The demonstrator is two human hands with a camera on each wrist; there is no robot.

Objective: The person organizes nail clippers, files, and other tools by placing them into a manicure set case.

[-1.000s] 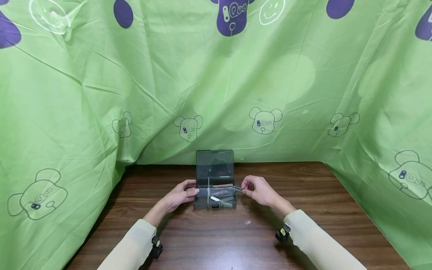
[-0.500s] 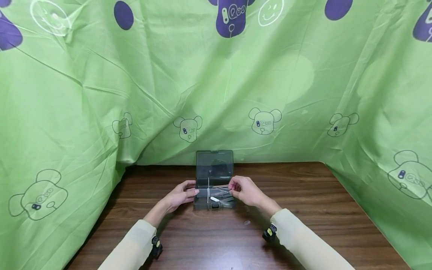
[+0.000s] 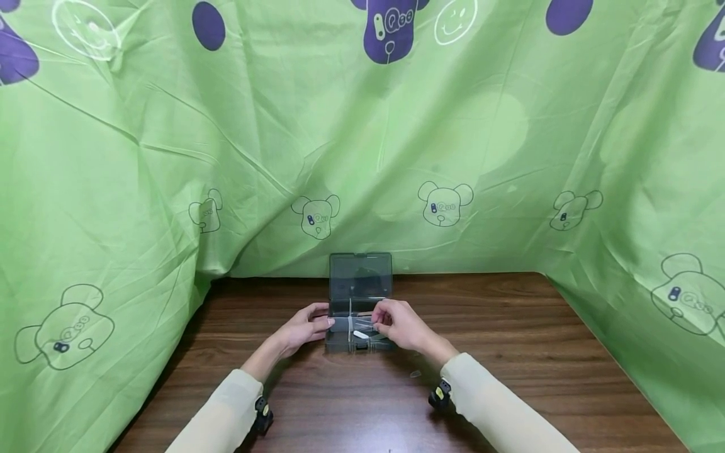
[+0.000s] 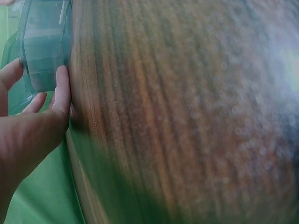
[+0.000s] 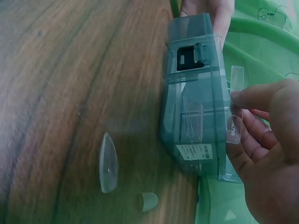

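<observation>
A right hand (image 3: 399,324) pinches a clear plastic strip (image 5: 237,77) between thumb and fingers at the uncovered top of a smoky, see-through storage box (image 3: 337,345), while the left hand (image 3: 304,325) — fingers extended, not wrapped round — braces the box's left end on a wood-grain worktop (image 3: 498,308). The step looks to be seating the strip in a compartment; it seems best done with the strip turned lengthwise and released low, so that it lies flat rather than across the divider (image 3: 350,327). Light pressure from the left should be enough, since a hard push may shift so light a box.

The hinged lid (image 3: 360,275) stands raised at the back. Inside, a pinkish-tan strip (image 3: 364,313) lies in the rear section and a white piece (image 3: 360,335) in the front, beside clear pieces too fine to name. The front wall carries a black latch (image 5: 187,58) and a printed label (image 5: 195,151). Outside, near the box, lie a clear pointed oval piece (image 5: 109,163) and a small cap-like piece (image 5: 149,201).
</observation>
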